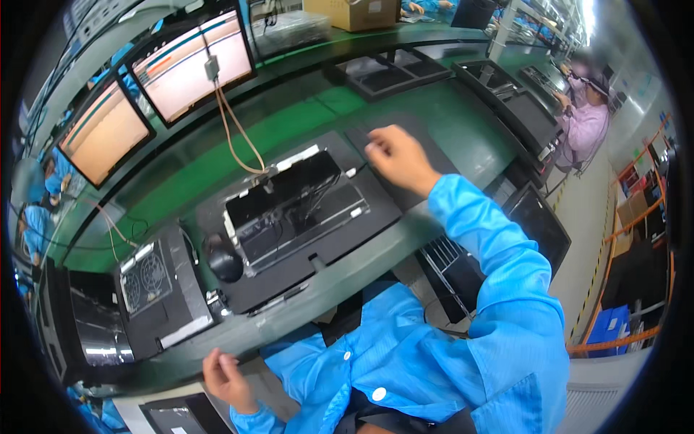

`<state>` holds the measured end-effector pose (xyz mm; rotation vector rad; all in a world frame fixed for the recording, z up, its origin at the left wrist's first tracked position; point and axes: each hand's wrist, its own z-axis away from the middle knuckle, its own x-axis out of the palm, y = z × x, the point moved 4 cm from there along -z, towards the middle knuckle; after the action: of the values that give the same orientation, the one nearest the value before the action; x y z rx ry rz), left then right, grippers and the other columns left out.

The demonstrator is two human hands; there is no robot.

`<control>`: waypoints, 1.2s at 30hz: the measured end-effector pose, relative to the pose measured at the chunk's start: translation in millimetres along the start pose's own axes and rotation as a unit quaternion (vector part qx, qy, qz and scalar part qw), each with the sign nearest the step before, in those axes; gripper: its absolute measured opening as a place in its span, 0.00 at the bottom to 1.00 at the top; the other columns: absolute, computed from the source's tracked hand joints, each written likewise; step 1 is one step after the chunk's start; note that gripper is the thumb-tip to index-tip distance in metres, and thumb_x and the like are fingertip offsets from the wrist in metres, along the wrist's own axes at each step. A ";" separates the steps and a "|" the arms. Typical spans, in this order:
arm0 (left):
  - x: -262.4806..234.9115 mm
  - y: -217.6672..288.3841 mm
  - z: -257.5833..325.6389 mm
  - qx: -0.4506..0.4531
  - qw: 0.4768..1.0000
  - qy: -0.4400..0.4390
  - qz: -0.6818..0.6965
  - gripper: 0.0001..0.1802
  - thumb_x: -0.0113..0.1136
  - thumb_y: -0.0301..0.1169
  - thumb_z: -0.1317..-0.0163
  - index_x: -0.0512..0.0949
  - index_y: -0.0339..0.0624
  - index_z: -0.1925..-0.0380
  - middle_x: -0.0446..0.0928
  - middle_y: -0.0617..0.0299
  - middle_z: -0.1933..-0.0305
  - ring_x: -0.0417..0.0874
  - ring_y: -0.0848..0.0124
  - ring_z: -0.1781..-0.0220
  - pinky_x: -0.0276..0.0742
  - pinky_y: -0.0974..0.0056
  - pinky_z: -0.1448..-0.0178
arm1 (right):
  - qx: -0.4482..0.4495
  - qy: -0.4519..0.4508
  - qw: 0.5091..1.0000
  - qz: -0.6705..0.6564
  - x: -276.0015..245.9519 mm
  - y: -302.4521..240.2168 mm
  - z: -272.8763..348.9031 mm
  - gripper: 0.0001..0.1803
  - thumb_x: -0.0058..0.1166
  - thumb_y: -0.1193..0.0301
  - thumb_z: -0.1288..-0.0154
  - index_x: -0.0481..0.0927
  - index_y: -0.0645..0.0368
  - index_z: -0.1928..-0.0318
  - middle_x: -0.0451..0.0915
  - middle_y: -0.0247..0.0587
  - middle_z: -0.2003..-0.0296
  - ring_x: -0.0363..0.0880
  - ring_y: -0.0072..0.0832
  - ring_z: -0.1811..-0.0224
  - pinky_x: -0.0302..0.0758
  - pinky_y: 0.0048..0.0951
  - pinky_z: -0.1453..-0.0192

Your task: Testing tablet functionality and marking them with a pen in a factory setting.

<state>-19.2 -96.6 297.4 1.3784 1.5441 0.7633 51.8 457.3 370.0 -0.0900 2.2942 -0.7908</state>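
An opened laptop [293,210] lies bottom up on a black mat [361,228] on the green bench, its inner parts showing. My right hand [396,155] hovers above the mat's far right corner, fingers loosely curled, holding nothing. My left hand [225,376] hangs low by the bench's near edge, fingers apart and empty. A black computer mouse [225,265] rests on the mat left of the laptop. A tan cable [238,134] runs from the laptop up to a monitor.
Two lit monitors [191,65] [105,134] stand at the back left. Another open laptop with two fans [155,286] lies left of the mat. Dark trays [387,72] sit farther back, a cardboard box [354,13] beyond. A person in pink [585,119] sits at right.
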 end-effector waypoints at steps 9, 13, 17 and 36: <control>61.5 -26.3 -22.8 0.107 0.983 -0.025 -0.149 0.05 0.58 0.20 0.28 0.81 0.30 0.59 0.79 0.58 0.67 0.75 0.71 0.69 0.70 0.65 0.64 | 0.489 -0.031 0.840 -0.232 -5.2 187.9 -110.8 0.33 0.65 0.53 0.32 0.79 0.64 0.37 0.83 0.49 0.49 0.83 0.38 0.48 0.84 0.38 0.48; 55.1 -22.4 -14.6 -0.023 0.988 0.028 -0.153 0.10 0.62 0.26 0.26 0.83 0.29 0.51 0.86 0.53 0.62 0.83 0.70 0.66 0.81 0.67 0.60 | 0.129 -0.086 0.964 0.216 62.4 138.4 -182.6 0.42 0.63 0.38 0.41 0.84 0.63 0.41 0.83 0.58 0.43 0.80 0.50 0.37 0.74 0.49 0.32; 51.3 -34.0 -10.9 -0.028 0.988 0.037 -0.148 0.09 0.62 0.25 0.26 0.84 0.29 0.53 0.86 0.54 0.63 0.81 0.72 0.66 0.80 0.67 0.60 | 0.137 -0.183 0.923 0.309 123.2 159.0 -214.5 0.26 0.68 0.52 0.40 0.89 0.58 0.50 0.86 0.52 0.45 0.83 0.47 0.39 0.77 0.47 0.37; 62.9 -70.1 -20.5 -0.001 0.999 -0.007 -0.052 0.08 0.56 0.25 0.22 0.81 0.32 0.52 0.71 0.67 0.68 0.65 0.80 0.70 0.61 0.72 0.67 | 0.195 -0.225 0.942 0.154 -371.2 152.6 87.5 0.17 0.68 0.71 0.37 0.82 0.59 0.48 0.79 0.39 0.50 0.76 0.35 0.40 0.70 0.36 0.31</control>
<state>-65.3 -45.9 229.6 1.2876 1.5911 0.6901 410.8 637.8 455.5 0.2396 1.6382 -0.9309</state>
